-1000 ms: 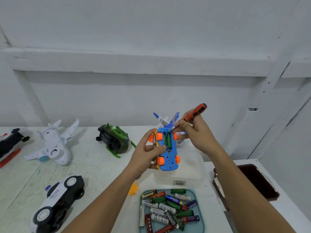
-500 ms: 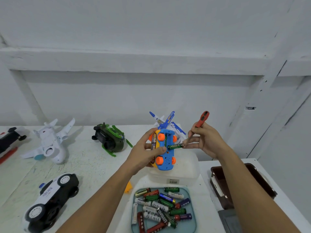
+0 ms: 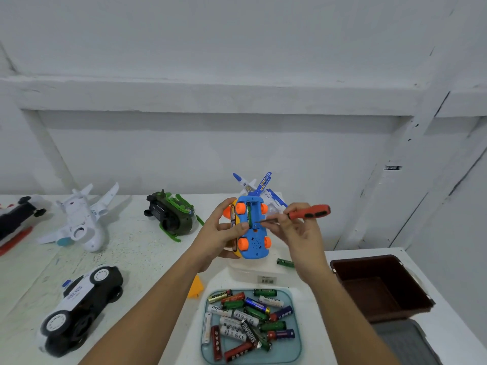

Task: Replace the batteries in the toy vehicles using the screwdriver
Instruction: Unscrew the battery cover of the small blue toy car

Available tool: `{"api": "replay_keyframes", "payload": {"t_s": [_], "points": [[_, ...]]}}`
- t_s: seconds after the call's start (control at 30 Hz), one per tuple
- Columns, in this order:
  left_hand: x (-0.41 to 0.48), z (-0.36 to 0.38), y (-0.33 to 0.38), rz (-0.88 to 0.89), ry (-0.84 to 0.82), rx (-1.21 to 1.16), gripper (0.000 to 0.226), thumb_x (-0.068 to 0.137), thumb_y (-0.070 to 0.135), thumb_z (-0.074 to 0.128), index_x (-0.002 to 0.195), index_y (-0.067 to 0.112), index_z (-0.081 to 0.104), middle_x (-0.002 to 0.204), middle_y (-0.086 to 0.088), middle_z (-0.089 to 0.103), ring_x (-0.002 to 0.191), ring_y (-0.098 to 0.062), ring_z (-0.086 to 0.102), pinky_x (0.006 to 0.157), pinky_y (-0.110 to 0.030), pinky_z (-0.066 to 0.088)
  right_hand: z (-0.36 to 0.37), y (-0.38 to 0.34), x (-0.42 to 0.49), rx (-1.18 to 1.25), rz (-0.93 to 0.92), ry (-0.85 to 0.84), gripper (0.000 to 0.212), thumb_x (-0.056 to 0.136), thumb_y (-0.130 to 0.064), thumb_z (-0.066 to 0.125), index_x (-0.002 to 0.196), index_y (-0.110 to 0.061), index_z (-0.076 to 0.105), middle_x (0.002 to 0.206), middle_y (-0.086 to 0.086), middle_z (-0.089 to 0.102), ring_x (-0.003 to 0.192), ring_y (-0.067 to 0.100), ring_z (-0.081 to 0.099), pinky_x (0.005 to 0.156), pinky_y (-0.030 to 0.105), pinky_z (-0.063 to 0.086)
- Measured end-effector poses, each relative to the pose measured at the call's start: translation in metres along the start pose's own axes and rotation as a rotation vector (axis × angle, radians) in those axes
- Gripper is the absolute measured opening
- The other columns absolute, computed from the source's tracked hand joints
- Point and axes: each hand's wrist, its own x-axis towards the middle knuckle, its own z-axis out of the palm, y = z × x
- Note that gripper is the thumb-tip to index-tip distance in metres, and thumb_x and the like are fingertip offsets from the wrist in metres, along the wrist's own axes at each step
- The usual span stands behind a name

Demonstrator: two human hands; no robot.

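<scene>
While the left hand (image 3: 220,234) curls round the blue toy car (image 3: 254,243), holding it above the counter (image 3: 131,259) with its underside and orange wheels toward the camera, its thumb presses just beside the open battery slot. A green battery (image 3: 249,214) sits in that slot. The right hand (image 3: 300,233) pinches the screwdriver (image 3: 308,212) at the front of its red handle, fingers curled. The metal tip reaches sideways into the slot, but whether it touches the battery I cannot tell. Below the car, a loose battery (image 3: 285,262) lies on a white box (image 3: 253,273). Nearer, a pale blue tray (image 3: 296,338) holds a heap of mixed batteries. A brown bin (image 3: 382,288) stands to the right. On the left lie a white toy plane (image 3: 81,219), a green toy vehicle (image 3: 171,217) and a black-and-white toy car (image 3: 79,306).
</scene>
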Motion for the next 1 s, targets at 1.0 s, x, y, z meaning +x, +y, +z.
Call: {"api": "replay_keyframes", "payload": {"t_s": [1.0], "points": [[0.0, 0.008, -0.005, -0.049, 0.052, -0.024, 0.05, 0.084, 0.029, 0.074, 0.123, 0.047, 0.05, 0.095, -0.004, 0.077, 0.078, -0.024, 0.075, 0.061, -0.042, 0.061, -0.01, 0.024, 0.005, 0.415, 0.388, 0.412, 0.007, 0.101, -0.006, 0.043, 0.096, -0.01, 0.045, 0.087, 0.016, 0.064, 0.079, 0.03, 0.073, 0.064, 0.041, 0.059]]}}
